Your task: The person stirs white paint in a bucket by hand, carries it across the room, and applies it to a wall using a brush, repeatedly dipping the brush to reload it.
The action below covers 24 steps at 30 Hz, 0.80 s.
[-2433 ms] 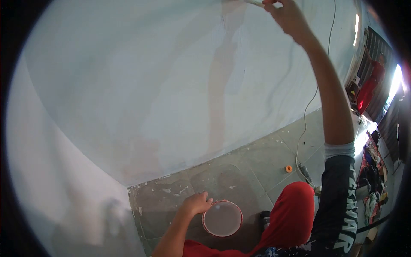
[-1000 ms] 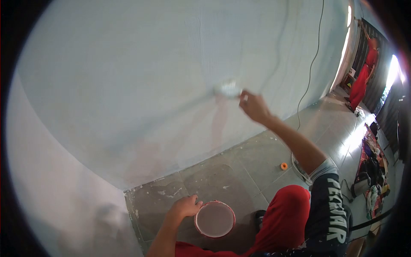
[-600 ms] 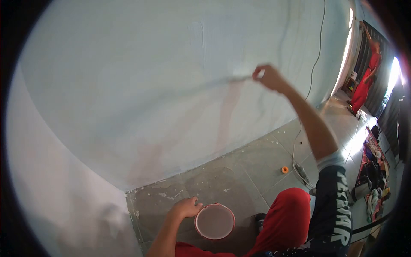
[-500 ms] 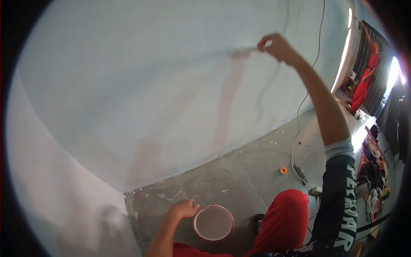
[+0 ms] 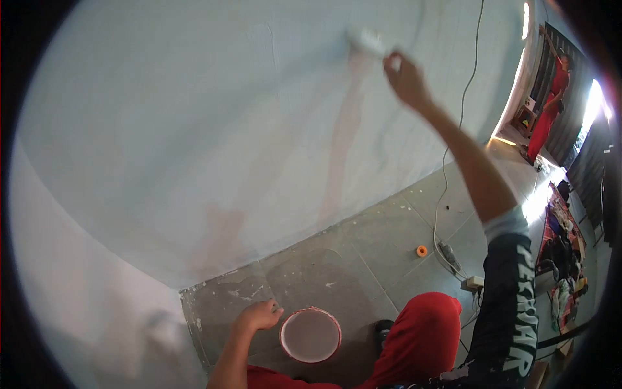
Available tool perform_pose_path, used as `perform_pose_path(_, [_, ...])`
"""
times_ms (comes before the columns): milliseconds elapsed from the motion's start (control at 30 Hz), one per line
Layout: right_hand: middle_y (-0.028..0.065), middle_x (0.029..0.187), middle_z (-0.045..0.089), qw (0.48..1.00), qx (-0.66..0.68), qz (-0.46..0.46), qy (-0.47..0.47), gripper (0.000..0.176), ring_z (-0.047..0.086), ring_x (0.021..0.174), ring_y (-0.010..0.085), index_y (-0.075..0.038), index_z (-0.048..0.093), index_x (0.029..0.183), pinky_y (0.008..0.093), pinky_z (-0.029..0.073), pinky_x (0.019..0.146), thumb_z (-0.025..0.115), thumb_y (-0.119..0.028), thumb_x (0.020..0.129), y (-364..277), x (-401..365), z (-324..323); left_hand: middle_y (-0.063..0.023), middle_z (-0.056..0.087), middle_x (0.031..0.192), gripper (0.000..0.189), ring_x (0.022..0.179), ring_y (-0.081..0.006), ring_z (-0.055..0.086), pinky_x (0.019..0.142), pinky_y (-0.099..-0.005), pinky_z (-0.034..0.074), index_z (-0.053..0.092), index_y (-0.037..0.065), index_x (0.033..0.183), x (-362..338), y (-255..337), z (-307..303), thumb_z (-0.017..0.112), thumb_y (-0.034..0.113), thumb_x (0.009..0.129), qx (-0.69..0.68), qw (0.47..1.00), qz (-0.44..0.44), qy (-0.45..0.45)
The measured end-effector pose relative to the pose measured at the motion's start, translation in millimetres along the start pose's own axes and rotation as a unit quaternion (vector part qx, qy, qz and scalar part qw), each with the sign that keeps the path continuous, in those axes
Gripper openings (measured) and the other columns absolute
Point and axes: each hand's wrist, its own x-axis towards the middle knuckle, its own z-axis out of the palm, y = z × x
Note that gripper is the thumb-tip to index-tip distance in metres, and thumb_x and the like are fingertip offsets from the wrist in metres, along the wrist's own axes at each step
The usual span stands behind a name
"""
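Observation:
Up against the pale blue wall (image 5: 194, 123), my right hand (image 5: 407, 81) grips a paintbrush (image 5: 369, 43); its whitish head is blurred by motion and lies close to the wall surface. My left hand (image 5: 260, 315) hangs low beside a round bucket (image 5: 339, 337) with a reddish rim, holding nothing, its fingers loosely bent and slightly apart. Inside the bucket is a pale greyish liquid (image 5: 311, 334). The hand seems not to touch the rim.
A cable (image 5: 444, 162) runs down the wall to a power strip (image 5: 473, 283). Near it lie an orange ring-shaped roll (image 5: 422, 251) and a grey tool (image 5: 448, 255). Clothes and other items (image 5: 562, 259) lie at right. Another person in red (image 5: 551, 107) stands farther back.
My right hand has shifted slightly left and the brush has swung upward along the wall. The whole view has moved a little; my left hand stays beside the bucket.

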Motion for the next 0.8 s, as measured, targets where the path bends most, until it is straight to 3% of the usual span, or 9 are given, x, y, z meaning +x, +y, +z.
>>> perform_pose_path(33, [0.0243, 0.076, 0.064, 0.987, 0.019, 0.106, -0.119, 0.018, 0.063, 0.067, 0.0424, -0.006, 0.062, 0.100, 0.0474, 0.049, 0.061, 0.059, -0.021, 0.091, -13, -39, -6, -0.0229, 0.058, 0.132, 0.058, 0.123, -0.0382, 0.054, 0.105, -0.0459, 0.043, 0.052, 0.005, 0.135, -1, 2, -2, 0.047, 0.047, 0.096, -0.002, 1.000, -0.001, 0.002])
perform_pose_path(67, [0.0243, 0.075, 0.064, 0.969, 0.021, 0.133, -0.206, 0.017, 0.064, 0.068, 0.0403, -0.006, 0.063, 0.100, 0.0465, 0.049, 0.063, 0.060, -0.019, 0.090, -14, -71, -9, -0.0228, 0.057, 0.133, 0.058, 0.124, -0.0380, 0.054, 0.105, -0.0460, 0.043, 0.051, 0.005, 0.135, -2, 6, -2, 0.047, 0.047, 0.096, 0.000, 1.000, 0.005, 0.007])
perform_pose_path(100, [0.0111, 0.059, 0.053, 0.961, 0.063, 0.130, -0.235, 0.015, 0.047, 0.052, 0.0176, -0.005, 0.063, 0.099, 0.0375, 0.041, 0.052, 0.061, -0.018, 0.091, -1, -105, -3, -0.0226, 0.057, 0.133, 0.058, 0.124, -0.0379, 0.054, 0.104, -0.0460, 0.043, 0.051, 0.005, 0.136, -1, 12, -2, 0.047, 0.046, 0.096, -0.001, 1.000, 0.014, 0.012])
perform_pose_path(200, [0.0093, 0.061, 0.056, 0.909, 0.066, 0.211, -0.353, 0.019, 0.048, 0.055, 0.0162, -0.005, 0.065, 0.099, 0.0375, 0.041, 0.054, 0.064, -0.020, 0.088, -9, -126, -15, -0.0202, 0.059, 0.131, 0.056, 0.123, -0.0368, 0.055, 0.103, -0.0443, 0.043, 0.050, 0.006, 0.136, 2, 23, -2, 0.048, 0.046, 0.097, 0.007, 1.000, -0.001, -0.005])
perform_pose_path(267, [0.0187, 0.081, 0.068, 0.855, 0.034, 0.190, -0.481, 0.021, 0.065, 0.074, 0.0301, -0.005, 0.068, 0.096, 0.0413, 0.050, 0.069, 0.067, -0.022, 0.085, -6, -118, -23, -0.0202, 0.059, 0.131, 0.056, 0.123, -0.0369, 0.055, 0.103, -0.0444, 0.043, 0.050, 0.006, 0.137, -2, 28, -1, 0.047, 0.046, 0.097, 0.005, 1.000, -0.002, 0.001])
perform_pose_path(400, [0.0121, 0.090, 0.071, 0.923, 0.024, 0.084, -0.375, 0.019, 0.065, 0.085, 0.0240, -0.007, 0.070, 0.093, 0.0383, 0.050, 0.078, 0.071, -0.023, 0.083, 38, -42, -22, -0.0204, 0.059, 0.131, 0.057, 0.122, -0.0369, 0.055, 0.103, -0.0444, 0.043, 0.051, 0.007, 0.136, -2, 21, -1, 0.047, 0.048, 0.097, 0.008, 1.000, 0.001, 0.006])
perform_pose_path(467, [0.0032, 0.065, 0.060, 0.919, 0.020, 0.163, -0.358, 0.015, 0.048, 0.052, 0.0114, -0.010, 0.071, 0.088, 0.0326, 0.040, 0.046, 0.070, -0.024, 0.085, 16, 28, -49, -0.0222, 0.059, 0.130, 0.057, 0.122, -0.0379, 0.056, 0.103, -0.0449, 0.044, 0.051, 0.005, 0.136, -2, 19, -1, 0.047, 0.047, 0.096, 0.006, 1.000, -0.006, 0.003])
perform_pose_path(567, [-0.0028, 0.058, 0.048, 0.963, 0.042, 0.090, -0.252, 0.018, 0.032, 0.043, 0.0058, -0.011, 0.069, 0.092, 0.0262, 0.024, 0.038, 0.068, -0.029, 0.091, 14, 102, -74, -0.0245, 0.059, 0.130, 0.057, 0.121, -0.0390, 0.056, 0.103, -0.0455, 0.044, 0.051, 0.003, 0.135, 2, 13, -3, 0.048, 0.045, 0.096, 0.002, 1.000, -0.008, 0.000])
perform_pose_path(800, [0.0119, 0.075, 0.063, 0.989, 0.002, 0.122, -0.082, 0.023, 0.058, 0.064, 0.0180, -0.004, 0.067, 0.101, 0.0361, 0.047, 0.055, 0.067, -0.024, 0.090, -28, 141, -105, -0.0247, 0.058, 0.131, 0.056, 0.122, -0.0395, 0.055, 0.104, -0.0464, 0.043, 0.050, 0.004, 0.136, 12, 13, -2, 0.048, 0.044, 0.097, 0.001, 1.000, -0.003, -0.002])
